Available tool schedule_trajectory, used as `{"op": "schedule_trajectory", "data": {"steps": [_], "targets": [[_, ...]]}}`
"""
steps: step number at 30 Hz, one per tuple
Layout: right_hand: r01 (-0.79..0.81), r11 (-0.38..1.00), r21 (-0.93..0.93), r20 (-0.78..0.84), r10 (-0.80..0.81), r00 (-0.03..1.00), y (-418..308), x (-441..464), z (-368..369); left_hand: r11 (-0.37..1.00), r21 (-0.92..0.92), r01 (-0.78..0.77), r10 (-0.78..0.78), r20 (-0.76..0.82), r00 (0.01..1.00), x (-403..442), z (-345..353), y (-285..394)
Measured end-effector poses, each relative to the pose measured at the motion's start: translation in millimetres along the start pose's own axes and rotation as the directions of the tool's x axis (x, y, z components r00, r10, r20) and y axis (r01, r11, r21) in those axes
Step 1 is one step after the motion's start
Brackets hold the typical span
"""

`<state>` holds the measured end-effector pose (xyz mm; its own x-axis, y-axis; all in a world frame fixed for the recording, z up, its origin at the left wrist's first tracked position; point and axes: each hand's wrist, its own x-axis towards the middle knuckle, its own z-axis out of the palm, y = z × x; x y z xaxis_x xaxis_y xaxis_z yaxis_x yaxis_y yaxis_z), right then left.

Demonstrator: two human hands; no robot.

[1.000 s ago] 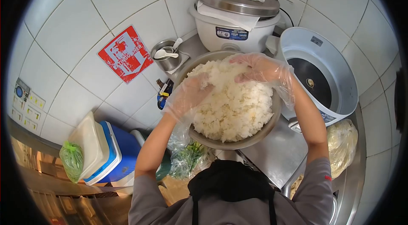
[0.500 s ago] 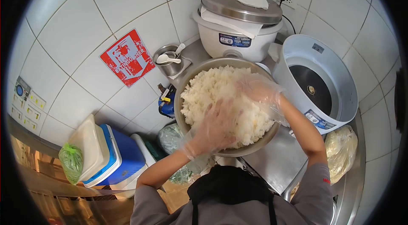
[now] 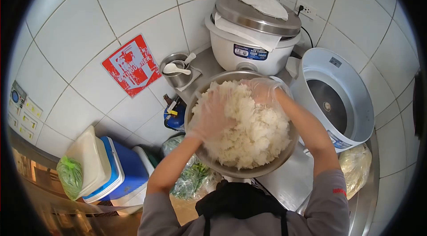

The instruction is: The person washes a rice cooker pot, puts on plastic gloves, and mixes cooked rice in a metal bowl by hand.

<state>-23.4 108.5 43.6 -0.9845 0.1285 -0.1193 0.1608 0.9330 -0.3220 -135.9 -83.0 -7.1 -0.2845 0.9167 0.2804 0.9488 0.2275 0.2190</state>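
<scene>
A large round metal bowl (image 3: 288, 144) is heaped with cooked white rice (image 3: 253, 133). My left hand (image 3: 213, 113), in a clear plastic glove, lies on the left side of the heap with its fingers stretched out, slightly blurred. At the far right of the bowl, my right hand (image 3: 263, 91) touches the rice in a loose clear glove. Its fingers are partly hidden by rice and plastic, so their grip does not show.
Behind the bowl stands a rice cooker (image 3: 251, 44), its lid topped by a white cloth (image 3: 260, 1). An open cooker body (image 3: 362, 98) stands at right. Ladles (image 3: 175, 69) sit in a metal container. A blue cooler (image 3: 129, 169) and bagged greens (image 3: 191, 178) are at left.
My left hand has moved up and left over the rice, toward the bowl's far left side. My right hand stays at the far right. The heap's near side shows more, and the view has shifted slightly.
</scene>
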Motion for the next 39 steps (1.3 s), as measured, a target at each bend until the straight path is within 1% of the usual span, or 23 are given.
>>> {"op": "schedule_trajectory", "data": {"steps": [3, 4, 6, 7, 9, 10, 12, 13, 15, 16, 17, 18, 20, 22, 24, 27, 29, 30, 33, 35, 36, 37, 39], "targets": [[-0.020, 0.999, 0.024, 0.042, 0.019, 0.999, -4, 0, -6, 0.972, -0.223, 0.074, -0.016, 0.249, 0.968, 17, -28, -8], [-0.039, 0.999, -0.007, 0.001, 0.039, 0.999, -1, 4, -3, 0.961, -0.275, 0.014, 0.054, 0.240, 0.969, 15, -31, -14], [-0.076, 0.961, 0.264, 0.129, 0.043, 0.991, 12, 1, -12, 0.926, -0.363, -0.107, 0.193, 0.209, 0.959, 14, -40, -31], [-0.104, 0.917, 0.386, 0.192, 0.031, 0.981, 20, 1, -19, 0.896, -0.436, -0.080, 0.176, 0.184, 0.967, 15, -43, -40], [-0.117, 0.877, 0.466, 0.189, 0.030, 0.981, 37, 16, -21, 0.814, -0.581, -0.032, 0.140, 0.141, 0.980, 15, -43, -55], [-0.124, 0.854, 0.506, 0.190, 0.030, 0.981, 44, 25, -18, 0.756, -0.653, 0.048, 0.062, 0.144, 0.988, 17, -33, -60], [-0.190, 0.769, 0.610, 0.137, 0.133, 0.982, 33, 46, -8, 0.599, -0.778, 0.190, -0.091, 0.170, 0.981, 20, -11, -64], [-0.212, 0.723, 0.658, 0.111, 0.185, 0.976, 28, 56, -4, 0.735, -0.667, 0.120, -0.059, 0.112, 0.992, 18, -7, -65], [-0.263, 0.886, 0.382, 0.145, 0.223, 0.964, 29, 76, 11, 0.928, -0.372, -0.013, 0.022, 0.020, 1.000, 9, -1, -62], [-0.279, 0.932, 0.232, 0.160, 0.247, 0.956, 30, 85, 17, 0.906, -0.424, 0.019, -0.044, -0.049, 0.998, 6, 4, -58], [-0.356, 0.929, 0.097, 0.239, 0.326, 0.915, 26, 91, 18, 0.876, -0.480, 0.051, -0.116, -0.106, 0.988, 1, 12, -51], [-0.391, 0.900, 0.191, 0.240, 0.344, 0.908, 27, 95, 22, 0.841, -0.536, 0.076, -0.188, -0.156, 0.970, -1, 17, -46], [-0.456, 0.809, 0.370, 0.252, 0.385, 0.888, 36, 101, 40, 0.800, -0.593, 0.094, -0.236, -0.167, 0.957, -1, 16, -41], [-0.269, 0.854, 0.445, 0.270, 0.158, 0.950, 60, 111, 52, 0.760, -0.641, 0.110, -0.265, -0.151, 0.952, 1, 12, -45], [-0.168, 0.862, 0.478, 0.263, 0.041, 0.964, 52, 102, 44, 0.711, -0.690, 0.134, -0.279, -0.101, 0.955, 4, 13, -49], [-0.183, 0.839, 0.513, 0.212, 0.083, 0.974, -19, 44, 0, 0.721, -0.652, 0.233, -0.309, -0.002, 0.951, 3, -5, -47], [-0.228, 0.770, 0.596, 0.158, 0.166, 0.973, -32, 25, -7, 0.782, -0.603, 0.159, -0.261, -0.085, 0.962, 4, -7, -43], [-0.197, 0.756, 0.625, 0.158, 0.125, 0.979, -29, 19, -4, 0.810, -0.574, 0.122, -0.232, -0.122, 0.965, 4, -7, -40], [-0.120, 0.721, 0.682, 0.129, 0.043, 0.991, -9, 15, 15, 0.746, -0.655, 0.117, -0.124, 0.037, 0.992, 12, -15, -35], [-0.096, 0.733, 0.674, 0.089, 0.048, 0.995, 1, 16, 21, 0.734, -0.641, 0.225, -0.131, 0.191, 0.973, 22, -13, -32], [-0.016, 0.792, 0.610, -0.028, 0.041, 0.999, 5, 8, 21, 0.727, -0.628, 0.276, -0.131, 0.268, 0.954, 27, -12, -29], [0.055, 0.844, 0.533, -0.144, 0.027, 0.989, 8, -2, 22, 0.770, -0.616, 0.163, -0.062, 0.182, 0.981, 30, -11, -25], [0.026, 0.861, 0.508, -0.193, 0.085, 0.978, -4, -19, 13, 0.824, -0.564, -0.058, 0.090, 0.029, 0.996, 24, -21, -11]]}}
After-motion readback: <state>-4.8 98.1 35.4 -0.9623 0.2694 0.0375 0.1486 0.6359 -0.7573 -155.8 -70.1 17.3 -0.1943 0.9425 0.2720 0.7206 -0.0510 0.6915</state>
